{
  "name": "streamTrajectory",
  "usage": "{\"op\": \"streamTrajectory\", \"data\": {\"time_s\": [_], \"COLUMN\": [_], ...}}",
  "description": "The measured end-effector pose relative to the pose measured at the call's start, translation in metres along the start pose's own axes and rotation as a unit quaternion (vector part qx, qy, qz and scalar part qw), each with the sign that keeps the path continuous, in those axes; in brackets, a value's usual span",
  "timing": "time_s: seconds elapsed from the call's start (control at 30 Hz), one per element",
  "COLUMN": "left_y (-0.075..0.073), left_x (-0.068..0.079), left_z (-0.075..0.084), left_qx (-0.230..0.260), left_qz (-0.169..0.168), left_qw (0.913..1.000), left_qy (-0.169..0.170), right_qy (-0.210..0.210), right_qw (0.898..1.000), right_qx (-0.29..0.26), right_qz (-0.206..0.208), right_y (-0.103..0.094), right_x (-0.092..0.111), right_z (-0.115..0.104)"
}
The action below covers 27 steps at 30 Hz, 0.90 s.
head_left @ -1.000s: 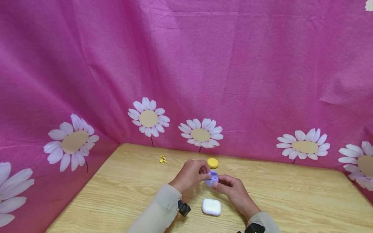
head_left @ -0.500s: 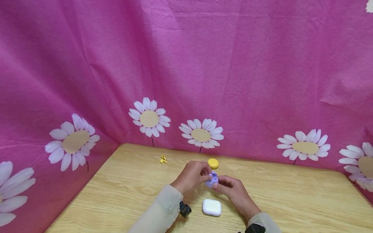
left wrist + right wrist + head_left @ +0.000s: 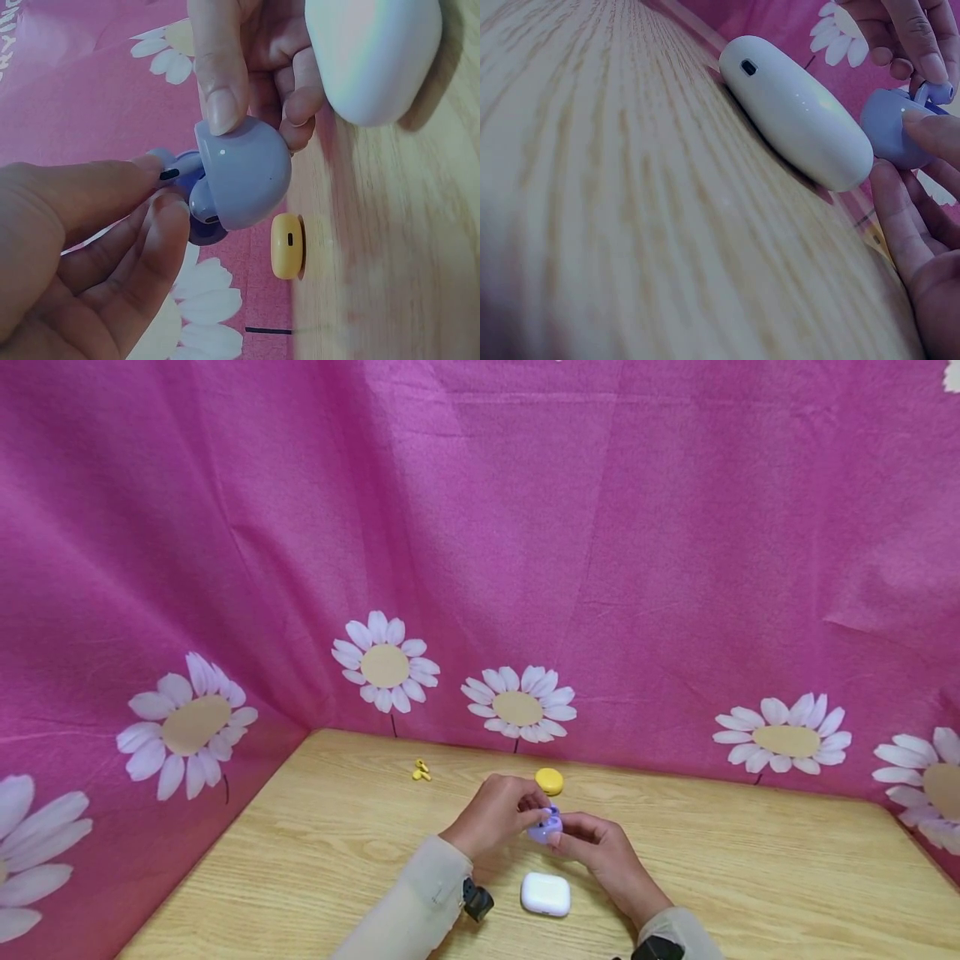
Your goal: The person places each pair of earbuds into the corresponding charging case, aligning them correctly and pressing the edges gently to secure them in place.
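My right hand [image 3: 611, 856] grips a small purple earbud case [image 3: 247, 176], its lid open, above the table. In the left wrist view the right thumb presses on the case's rounded front. My left hand [image 3: 495, 810] pinches a purple earbud [image 3: 939, 92] by thumb and fingertips at the case's opening. Its stem, with a dark oval mark, shows in the left wrist view. A second rounded purple earbud [image 3: 202, 202] sits in the case beside it. The left fingers hide part of the open lid in the head view.
A white earbud case [image 3: 546, 894] lies shut on the wooden table [image 3: 285, 860], nearer the wearer than the hands. Just beyond the hands is a round yellow case [image 3: 549, 781]. Yellow earbuds [image 3: 422, 770] lie at the back left. Pink flowered cloth [image 3: 645, 568] hangs behind.
My left hand has shifted slightly right, bringing the pinched earbud closer over the case and covering more of it. My right hand and the case stay nearly in place.
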<state>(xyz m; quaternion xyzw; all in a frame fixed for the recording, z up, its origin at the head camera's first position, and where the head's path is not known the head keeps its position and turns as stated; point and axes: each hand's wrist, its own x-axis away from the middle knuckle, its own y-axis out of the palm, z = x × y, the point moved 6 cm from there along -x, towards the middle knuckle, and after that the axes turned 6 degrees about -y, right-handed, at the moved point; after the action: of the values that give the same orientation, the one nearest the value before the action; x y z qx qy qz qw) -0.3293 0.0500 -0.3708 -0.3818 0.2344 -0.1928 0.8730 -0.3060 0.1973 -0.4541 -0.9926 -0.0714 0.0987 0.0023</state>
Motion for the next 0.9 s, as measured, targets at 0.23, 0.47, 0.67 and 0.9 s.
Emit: {"op": "streamTrajectory", "data": {"time_s": [0.23, 0.47, 0.67, 0.9], "left_y": [0.0001, 0.0003, -0.0011, -0.0016], "left_x": [-0.0003, -0.0008, -0.0002, 0.0013], "left_z": [0.0013, 0.0003, 0.0012, 0.0005], "left_qx": [-0.010, -0.035, -0.053, -0.045], "left_qz": [0.001, 0.007, 0.014, 0.011], "left_qw": [0.9999, 0.9993, 0.9984, 0.9989], "left_qy": [0.008, 0.009, 0.016, 0.009], "right_qy": [0.001, 0.001, 0.001, 0.011], "right_qw": [1.000, 1.000, 1.000, 1.000], "right_qx": [0.003, 0.003, 0.003, 0.012], "right_qz": [0.001, -0.001, 0.003, 0.008], "right_y": [0.0004, -0.0002, -0.0014, -0.0019], "right_x": [0.0007, 0.0002, 0.0000, 0.0000], "right_z": [-0.0007, 0.0004, 0.0015, 0.0032]}}
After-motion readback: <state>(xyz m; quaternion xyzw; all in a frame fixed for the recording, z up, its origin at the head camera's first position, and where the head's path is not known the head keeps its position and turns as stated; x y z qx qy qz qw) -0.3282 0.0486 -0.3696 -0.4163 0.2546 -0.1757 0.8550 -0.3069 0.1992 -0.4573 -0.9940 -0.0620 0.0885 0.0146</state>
